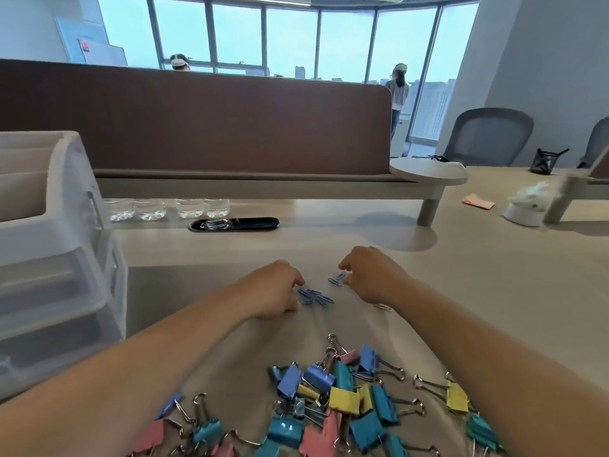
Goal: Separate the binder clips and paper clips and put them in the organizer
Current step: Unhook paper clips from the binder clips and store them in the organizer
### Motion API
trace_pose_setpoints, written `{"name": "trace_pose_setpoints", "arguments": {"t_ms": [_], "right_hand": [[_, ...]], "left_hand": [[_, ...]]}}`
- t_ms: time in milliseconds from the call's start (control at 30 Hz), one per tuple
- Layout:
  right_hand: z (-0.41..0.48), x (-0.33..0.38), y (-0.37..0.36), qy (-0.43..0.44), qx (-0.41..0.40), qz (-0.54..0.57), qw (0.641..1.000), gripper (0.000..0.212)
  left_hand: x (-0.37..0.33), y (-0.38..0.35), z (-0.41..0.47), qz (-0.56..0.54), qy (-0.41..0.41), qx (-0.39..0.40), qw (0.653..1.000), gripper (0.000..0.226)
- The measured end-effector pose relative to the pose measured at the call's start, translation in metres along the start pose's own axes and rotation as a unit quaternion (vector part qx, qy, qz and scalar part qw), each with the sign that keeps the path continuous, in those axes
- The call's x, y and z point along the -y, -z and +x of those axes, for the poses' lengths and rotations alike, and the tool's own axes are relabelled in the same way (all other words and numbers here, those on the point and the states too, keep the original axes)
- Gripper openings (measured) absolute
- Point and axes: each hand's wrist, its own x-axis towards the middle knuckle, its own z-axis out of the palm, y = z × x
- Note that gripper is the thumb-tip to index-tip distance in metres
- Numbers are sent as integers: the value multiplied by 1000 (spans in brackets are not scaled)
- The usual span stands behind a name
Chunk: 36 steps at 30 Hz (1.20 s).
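**Paper clips being gathered; organizer not yet loaded**

At far left stands the translucent organizer (62,265), drawers closed and well apart from the work. Moving right, the left hand (275,290) rests on the desk (494,275), fingers curled loosely with the tips touching a small pile of blue paper clips (314,296); it does not appear to enclose any. Just right of the pile, the right hand (370,275) is bent downward, fingertips nearly closed at a pair of blue paper clips (336,279); whether they are pinched or merely touched cannot be told. One silver paper clip (383,307) lies beside the right wrist. Nearest the camera, the coloured binder clips (329,400) lie heaped between the forearms.

Risks, as judged: thin clips lying flat may slip from a fingertip pinch; a forearm drawn back could drag binder clips into the sorted pile; the stray silver clip may be overlooked; the closed drawers need a free hand.
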Motion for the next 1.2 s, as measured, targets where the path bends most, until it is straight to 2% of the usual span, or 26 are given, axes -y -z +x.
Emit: {"name": "trace_pose_setpoints", "arguments": {"t_ms": [100, 267, 500, 600, 767, 867, 933, 1200], "right_hand": [[8, 0, -7, -8, -5, -25, 1000, 14], [10, 6, -11, 11, -15, -52, 998, 16], [-7, 20, -16, 46, -18, -20, 999, 19], [-12, 25, -10, 49, 5, 10, 999, 21], [-17, 32, -1, 45, 46, 47, 997, 23], [-21, 37, -1, 63, 57, 46, 995, 31], [-23, 39, -3, 73, 47, 39, 995, 34], [-25, 39, -11, 81, 11, 73, 994, 20]], "left_hand": [[4, 0, 2, -5, -16, -11, 1000, 47], [8, -5, 2, -58, -29, -41, 997, 36], [13, -13, 3, -109, -27, -70, 991, 18], [14, -11, 0, -115, -19, -66, 991, 20], [17, -4, -7, -116, -22, -10, 993, 38], [17, -1, -10, -101, -31, -3, 994, 44], [18, -2, -10, -100, -33, -11, 994, 42], [13, -5, -8, -98, -37, -45, 993, 31]]}}
